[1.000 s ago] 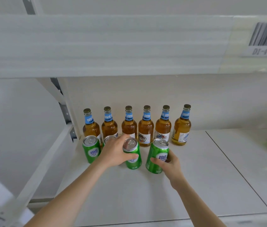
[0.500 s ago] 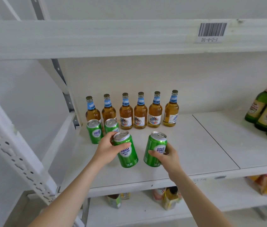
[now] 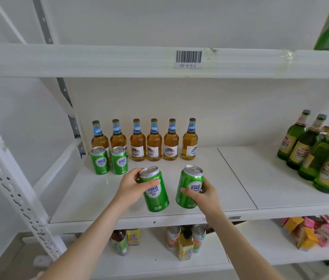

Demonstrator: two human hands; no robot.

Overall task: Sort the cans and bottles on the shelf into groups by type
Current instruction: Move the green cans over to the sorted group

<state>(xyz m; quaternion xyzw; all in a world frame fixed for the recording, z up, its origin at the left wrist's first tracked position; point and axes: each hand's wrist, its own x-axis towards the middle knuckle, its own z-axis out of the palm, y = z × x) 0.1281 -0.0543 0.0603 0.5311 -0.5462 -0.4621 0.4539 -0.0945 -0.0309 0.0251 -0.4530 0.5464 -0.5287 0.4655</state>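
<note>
Head view: my left hand (image 3: 131, 183) wraps a tilted green can (image 3: 155, 190), fingers curled near its rim. My right hand (image 3: 207, 191) clasps a second can (image 3: 189, 186) just beside it. Whether either base touches the shelf (image 3: 240, 178) I can't tell. Setting them down carelessly beyond my left hand could knock the standing cans (image 3: 109, 160) into the amber bottles (image 3: 154, 140).

Green can (image 3: 155, 193) reads "LAOSHAN"; shelf barcode label (image 3: 188, 59) "D1-4-2-1"; amber bottles (image 3: 154, 143) seemingly "DAHE BEER".

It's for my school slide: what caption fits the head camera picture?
Left hand grips a tilted can, right hand grips another can, in front of two cans and six bottles.
</note>
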